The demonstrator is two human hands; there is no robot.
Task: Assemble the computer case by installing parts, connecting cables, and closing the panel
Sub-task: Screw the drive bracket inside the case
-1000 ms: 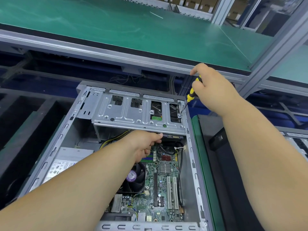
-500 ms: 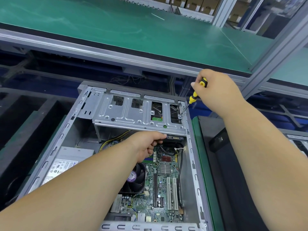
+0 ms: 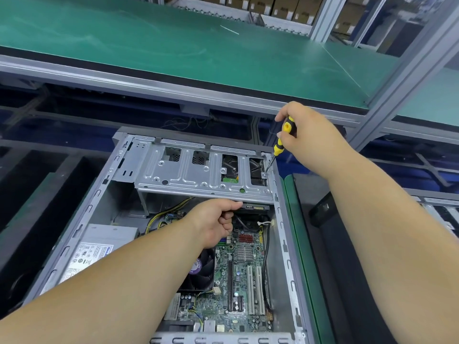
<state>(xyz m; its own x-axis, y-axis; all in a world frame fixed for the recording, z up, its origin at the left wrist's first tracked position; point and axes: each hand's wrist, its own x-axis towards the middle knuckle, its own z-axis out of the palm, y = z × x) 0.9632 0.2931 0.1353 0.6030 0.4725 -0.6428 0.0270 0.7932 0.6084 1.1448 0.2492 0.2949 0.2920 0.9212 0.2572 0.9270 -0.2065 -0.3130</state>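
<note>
Far left, at 9 o'clock, dark moulded trays (image 3: pixel 37 194) sit beside the open grey steel computer case (image 3: pixel 285 244), which lies on its side in the middle of view. Inside it, at 8 o'clock, the silver power supply box w/ white label (image 3: pixel 99 244) sits against the left wall. Yellow-and-black wires (image 3: pixel 169 209) run from it toward the centre.

My left hand (image 3: pixel 213 224) is at the centre: its grip is curled, thumb along the near lip of the silver stamped-metal drive cage (image 3: pixel 193 175), fingers tucked under that edge. Whether they clamp the cage or sth beneath it I can't tell. The cage spans the case's far end, at 12 o'clock from that hand.

Below the hand, at 6 o'clock, the green motherboard (image 3: pixel 238 281) w/ black and white slots lies flat on the case floor; the black CPU fan (image 3: pixel 201 271) is partly hidden by my forearm.

At 1 o'clock my right hand (image 3: pixel 310 140) has its grip closed round the yellow-and-black handled screwdriver (image 3: pixel 280 142). The shaft tilts down-left; its tip sits on a screw (image 3: pixel 264 174) at the cage's right far corner, just beside the case's right wall.

Right of the case, at 3 o'clock, a green-edged strip (image 3: pixel 298 244) and a black panel (image 3: pixel 347 256) lie alongside. Across the top runs a green-matted shelf (image 3: pixel 173 45) on aluminium framing.
</note>
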